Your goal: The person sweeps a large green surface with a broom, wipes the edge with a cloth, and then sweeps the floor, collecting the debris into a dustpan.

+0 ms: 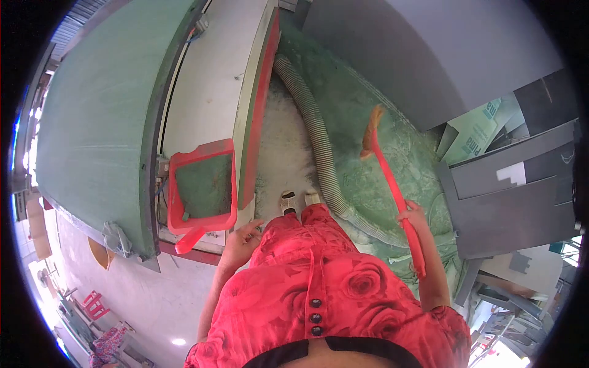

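My right hand (411,214) is wrapped round the red handle of a hand brush (388,168). The brush's tan bristles point up and away, over the dusty floor. Low on the left, my left hand (244,239) is held beside my thigh, fingers loosely apart with nothing in them. Close to it, a red dustpan (228,211) rests on the machine's pale base, its short handle toward me. Green dust lies inside the dustpan. My left hand appears apart from that handle.
A large green-topped machine (104,122) fills the left side. A ribbed hose (319,138) curves across the dust-covered floor (383,202). Grey sheets (509,221) and printed boards (475,132) lean at the right. A red stool (94,305) stands at lower left.
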`<state>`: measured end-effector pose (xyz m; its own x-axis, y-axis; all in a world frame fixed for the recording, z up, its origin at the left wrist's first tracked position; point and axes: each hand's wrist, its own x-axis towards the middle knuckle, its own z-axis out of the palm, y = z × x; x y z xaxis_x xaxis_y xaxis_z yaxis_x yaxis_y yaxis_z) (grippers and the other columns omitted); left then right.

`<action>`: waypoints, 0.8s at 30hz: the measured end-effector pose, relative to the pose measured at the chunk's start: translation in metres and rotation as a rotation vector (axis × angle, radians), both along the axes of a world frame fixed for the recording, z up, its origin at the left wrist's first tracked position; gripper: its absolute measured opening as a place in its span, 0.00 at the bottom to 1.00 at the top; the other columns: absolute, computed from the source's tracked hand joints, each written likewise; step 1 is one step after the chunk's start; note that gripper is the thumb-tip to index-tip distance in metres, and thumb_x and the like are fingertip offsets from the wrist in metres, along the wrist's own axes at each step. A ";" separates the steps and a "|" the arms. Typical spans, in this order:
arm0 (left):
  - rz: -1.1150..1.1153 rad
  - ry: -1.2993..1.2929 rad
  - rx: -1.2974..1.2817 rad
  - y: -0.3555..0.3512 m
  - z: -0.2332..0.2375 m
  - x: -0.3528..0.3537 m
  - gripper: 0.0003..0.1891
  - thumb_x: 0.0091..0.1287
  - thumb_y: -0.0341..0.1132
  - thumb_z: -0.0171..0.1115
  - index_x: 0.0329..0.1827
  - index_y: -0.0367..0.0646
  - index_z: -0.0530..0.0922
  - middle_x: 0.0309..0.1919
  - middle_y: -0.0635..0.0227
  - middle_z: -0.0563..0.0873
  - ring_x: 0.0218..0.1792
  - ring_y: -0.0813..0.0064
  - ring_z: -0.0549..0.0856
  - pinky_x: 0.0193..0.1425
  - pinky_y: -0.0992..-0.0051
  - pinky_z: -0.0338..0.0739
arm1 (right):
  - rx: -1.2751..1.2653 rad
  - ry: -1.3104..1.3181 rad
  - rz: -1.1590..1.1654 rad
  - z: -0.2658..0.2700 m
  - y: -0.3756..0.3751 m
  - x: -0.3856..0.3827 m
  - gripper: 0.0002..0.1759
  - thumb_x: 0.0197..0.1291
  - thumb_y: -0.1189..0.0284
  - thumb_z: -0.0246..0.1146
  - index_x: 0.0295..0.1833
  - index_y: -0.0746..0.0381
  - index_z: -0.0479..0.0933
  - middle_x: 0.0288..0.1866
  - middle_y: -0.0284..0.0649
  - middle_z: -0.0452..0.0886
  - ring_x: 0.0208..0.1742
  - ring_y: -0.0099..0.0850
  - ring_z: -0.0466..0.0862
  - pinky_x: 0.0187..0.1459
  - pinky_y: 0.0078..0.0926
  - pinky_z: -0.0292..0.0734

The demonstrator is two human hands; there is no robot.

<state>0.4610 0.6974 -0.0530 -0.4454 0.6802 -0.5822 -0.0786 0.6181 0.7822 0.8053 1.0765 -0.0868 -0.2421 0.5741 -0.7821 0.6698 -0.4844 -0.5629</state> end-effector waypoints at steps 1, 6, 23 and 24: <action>0.011 -0.020 0.012 0.002 -0.001 -0.001 0.22 0.58 0.29 0.56 0.57 0.41 0.73 0.31 0.66 0.82 0.28 0.79 0.78 0.37 0.77 0.75 | 0.046 -0.002 -0.015 0.007 -0.002 -0.004 0.37 0.38 0.81 0.62 0.61 0.65 0.66 0.20 0.40 0.76 0.12 0.27 0.74 0.14 0.25 0.69; 0.027 0.004 0.056 0.014 -0.006 -0.008 0.21 0.58 0.29 0.56 0.57 0.41 0.74 0.32 0.65 0.83 0.28 0.79 0.78 0.38 0.76 0.75 | 0.002 0.132 -0.003 0.031 0.004 -0.047 0.37 0.38 0.82 0.64 0.61 0.65 0.67 0.21 0.40 0.76 0.14 0.28 0.76 0.15 0.24 0.70; 0.270 0.055 -0.020 0.045 0.013 -0.022 0.21 0.56 0.27 0.55 0.55 0.44 0.76 0.27 0.70 0.80 0.25 0.80 0.75 0.34 0.77 0.73 | -0.137 0.153 0.313 -0.054 0.111 -0.194 0.31 0.44 0.77 0.62 0.59 0.64 0.66 0.22 0.38 0.76 0.15 0.25 0.75 0.14 0.23 0.70; 0.278 0.051 -0.020 0.046 0.013 -0.021 0.21 0.56 0.27 0.55 0.55 0.44 0.76 0.27 0.70 0.80 0.25 0.80 0.75 0.34 0.77 0.73 | -0.147 0.180 0.231 -0.056 0.120 -0.182 0.30 0.44 0.77 0.61 0.58 0.64 0.67 0.21 0.38 0.76 0.15 0.25 0.75 0.14 0.24 0.70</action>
